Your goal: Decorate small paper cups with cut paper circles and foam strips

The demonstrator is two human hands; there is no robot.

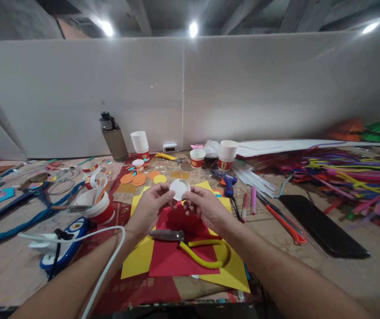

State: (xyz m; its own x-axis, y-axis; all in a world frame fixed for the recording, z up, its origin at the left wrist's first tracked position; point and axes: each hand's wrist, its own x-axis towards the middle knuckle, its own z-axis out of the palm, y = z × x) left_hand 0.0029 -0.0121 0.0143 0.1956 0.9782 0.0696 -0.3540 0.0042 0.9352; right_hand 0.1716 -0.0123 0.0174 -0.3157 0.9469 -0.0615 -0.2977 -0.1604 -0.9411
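A small white round disc point(179, 189), like the cut-off base of a paper cup, is held up at the middle of the view. The fingers of my left hand point(153, 201) pinch its left edge. My right hand point(206, 204) grips the opposite edge between thumb and fingers. Beneath my hands lie sheets of red paper point(163, 261) and yellow paper point(135, 261). Yellow-handled scissors point(203, 261) rest on the red sheet, blades toward the left. Just beyond my hands are orange paper circles point(139, 179) and a yellow circle point(159, 179).
Paper cup stacks point(228, 150) and a bottle point(114, 139) stand at the back. On the right are a blue glue gun point(230, 186), a red cutter point(284, 223), a black phone-like slab point(323, 226) and pipe cleaners point(352, 177). A blue-white power strip point(66, 248) lies left, its white cable crossing my left forearm.
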